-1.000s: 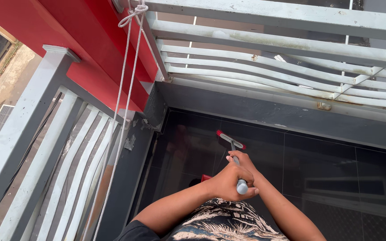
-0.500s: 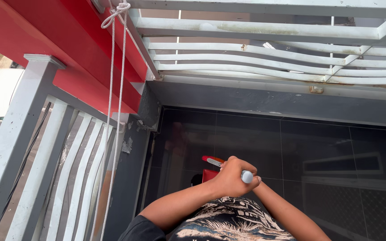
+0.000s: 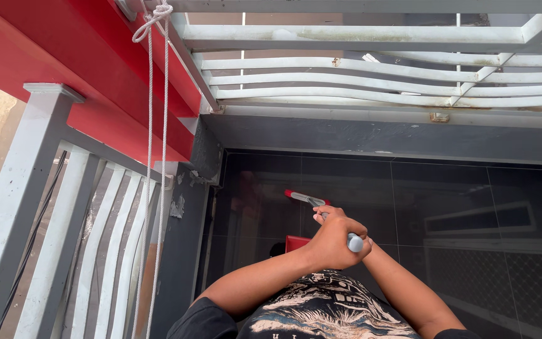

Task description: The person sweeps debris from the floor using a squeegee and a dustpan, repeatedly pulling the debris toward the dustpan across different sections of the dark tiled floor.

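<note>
Both my hands grip the grey handle [image 3: 355,242] of a floor squeegee over glossy black floor tiles [image 3: 446,188]. My left hand [image 3: 332,243] wraps around the handle just below its rounded top end. My right hand [image 3: 327,214] holds it a little lower, mostly hidden behind the left, with only the fingers showing. The squeegee's red-and-white blade [image 3: 303,198] rests on the tiles just beyond my hands, near the left corner. A red object [image 3: 296,242] sits on the floor beneath my left forearm, partly hidden.
A white railing [image 3: 45,207] with curved bars runs down the left. A red beam [image 3: 76,75] slants above it, and a white rope [image 3: 157,125] hangs from it. White metal bars [image 3: 371,63] and a dark grey ledge [image 3: 396,135] close the far side.
The squeegee blade has slid left and closer along the tiles. My hands have stayed on the handle and shifted slightly with it. The camera view has tilted a little.
</note>
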